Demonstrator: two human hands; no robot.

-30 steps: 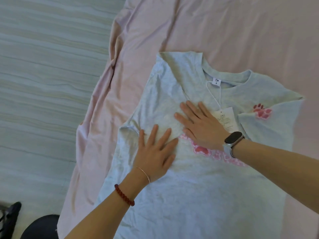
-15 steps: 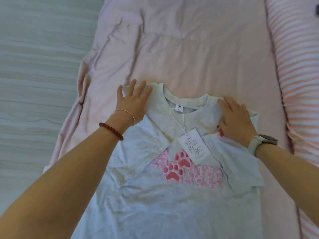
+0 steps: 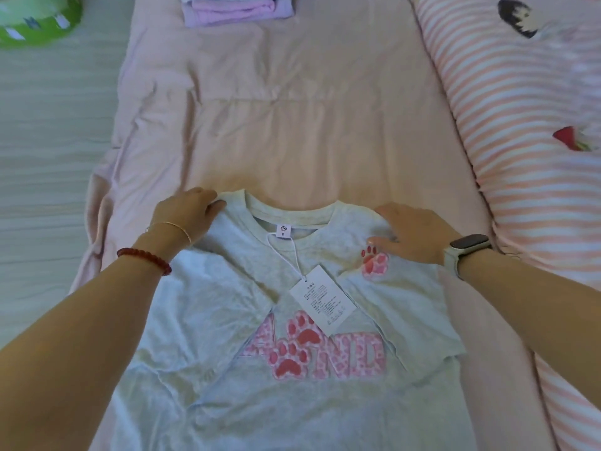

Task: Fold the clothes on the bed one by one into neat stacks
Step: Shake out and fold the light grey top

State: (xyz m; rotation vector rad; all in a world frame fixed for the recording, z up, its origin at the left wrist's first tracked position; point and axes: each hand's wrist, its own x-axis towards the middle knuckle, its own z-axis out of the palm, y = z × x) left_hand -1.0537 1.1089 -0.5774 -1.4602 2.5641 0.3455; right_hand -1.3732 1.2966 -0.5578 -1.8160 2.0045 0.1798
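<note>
Lying flat on the pink bed (image 3: 292, 125), the grey T-shirt (image 3: 292, 402) has both sleeves folded inward. The left hand (image 3: 185, 213) and right hand (image 3: 413, 232) pinch its shoulders — lifting unevenly could flop the sleeves open. The dangling hang tag (image 3: 320, 301) may bunch inside the fold — leaving a lump.

We have one camera, worn on the head. We look forward and down at the bed (image 3: 292, 109) from close above. Our arms reach in from the bottom corners. The shirt (image 3: 292, 402) lies right below us, and the floor (image 3: 48, 141) is on our left.
</note>
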